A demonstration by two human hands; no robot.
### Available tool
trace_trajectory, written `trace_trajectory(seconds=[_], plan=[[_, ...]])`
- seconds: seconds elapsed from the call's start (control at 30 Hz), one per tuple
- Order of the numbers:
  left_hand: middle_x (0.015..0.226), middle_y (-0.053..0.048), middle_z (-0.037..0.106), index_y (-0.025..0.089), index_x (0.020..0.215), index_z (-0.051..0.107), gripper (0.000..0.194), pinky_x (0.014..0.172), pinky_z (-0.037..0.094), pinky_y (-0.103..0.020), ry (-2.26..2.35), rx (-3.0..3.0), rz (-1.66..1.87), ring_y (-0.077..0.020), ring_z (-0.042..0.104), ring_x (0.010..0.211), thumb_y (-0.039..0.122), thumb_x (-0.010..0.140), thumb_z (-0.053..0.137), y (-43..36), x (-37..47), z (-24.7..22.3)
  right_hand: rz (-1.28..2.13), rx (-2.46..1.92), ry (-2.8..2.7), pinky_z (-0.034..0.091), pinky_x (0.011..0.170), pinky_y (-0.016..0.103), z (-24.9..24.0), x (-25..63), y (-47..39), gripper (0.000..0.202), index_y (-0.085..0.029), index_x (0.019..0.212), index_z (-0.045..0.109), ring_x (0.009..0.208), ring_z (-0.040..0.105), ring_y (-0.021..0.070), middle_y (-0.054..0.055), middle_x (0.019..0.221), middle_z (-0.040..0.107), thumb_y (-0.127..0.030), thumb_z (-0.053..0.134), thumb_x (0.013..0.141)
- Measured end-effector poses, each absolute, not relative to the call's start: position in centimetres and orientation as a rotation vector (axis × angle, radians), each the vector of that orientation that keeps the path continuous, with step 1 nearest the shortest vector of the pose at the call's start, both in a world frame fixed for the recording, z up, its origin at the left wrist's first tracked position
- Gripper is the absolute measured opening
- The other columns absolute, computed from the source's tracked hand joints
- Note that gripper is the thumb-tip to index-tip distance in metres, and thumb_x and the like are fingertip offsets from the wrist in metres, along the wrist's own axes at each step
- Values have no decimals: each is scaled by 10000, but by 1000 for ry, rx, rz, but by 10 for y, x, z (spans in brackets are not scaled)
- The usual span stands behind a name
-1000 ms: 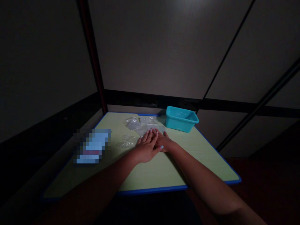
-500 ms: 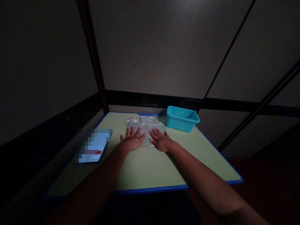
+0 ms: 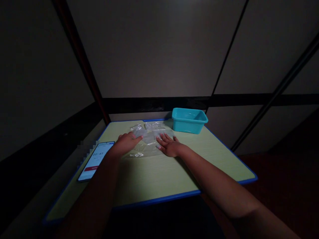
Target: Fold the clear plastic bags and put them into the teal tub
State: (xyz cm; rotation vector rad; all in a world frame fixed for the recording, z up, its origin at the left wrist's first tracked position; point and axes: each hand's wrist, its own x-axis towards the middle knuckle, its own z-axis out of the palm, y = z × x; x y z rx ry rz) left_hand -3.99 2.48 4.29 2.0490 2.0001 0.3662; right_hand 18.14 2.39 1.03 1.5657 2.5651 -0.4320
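A clear plastic bag (image 3: 149, 146) lies spread on the pale green table (image 3: 159, 176), with crumpled parts along its far side and at its near left corner. On its right part my right hand (image 3: 170, 146) rests palm down, fingers spread. My left hand (image 3: 126, 143) is at the bag's left edge, its thumb stretched out over the plastic and apart from the other fingers, which are partly hidden. I see nothing held in either hand.
A turquoise plastic basket (image 3: 189, 121) stands at the table's back right. A phone (image 3: 96, 159) with a lit screen lies at the left, partly behind my left forearm. Dark panelled walls rise behind the table.
My left hand has moved left across the plastic, uncovering its middle and near left corner. My right hand stays on the bag. The view has shifted slightly.
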Motion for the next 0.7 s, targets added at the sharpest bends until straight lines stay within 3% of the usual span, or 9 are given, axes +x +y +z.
trace_trajectory(seconds=[0.1, 0.2, 0.33, 0.7], plan=[[826, -46, 638, 179, 847, 584, 457, 624, 399, -262, 1836, 1997, 238, -218, 582, 791, 592, 704, 446, 25, -50, 41, -452, 1613, 2469, -4, 1001, 624, 15, 186, 24, 629, -297, 1434, -16, 1352, -144, 245, 39, 1491, -131, -556, 141, 883], [746, -13, 609, 180, 806, 557, 425, 568, 364, -238, 1705, 2024, 127, -188, 560, 721, 562, 620, 540, 25, -57, 37, -464, 1651, 2379, -16, 981, 646, 19, 191, 25, 622, -316, 1426, -41, 1348, -150, 262, 36, 1489, -144, -551, 160, 886], [699, 10, 581, 187, 728, 519, 349, 543, 340, -226, 1670, 2058, 18, -169, 529, 691, 466, 535, 599, 22, -62, 40, -476, 1692, 2336, -11, 965, 667, 20, 197, 27, 640, -324, 1423, -43, 1348, -145, 274, 32, 1489, -144, -569, 185, 877], [592, 40, 518, 190, 637, 513, 167, 536, 333, -224, 1562, 1988, 36, -137, 487, 601, 320, 534, 531, 23, -68, 43, -402, 1666, 2567, -65, 974, 640, 15, 188, 24, 686, -318, 1428, -13, 1349, -148, 269, 33, 1484, -159, -631, 174, 847]])
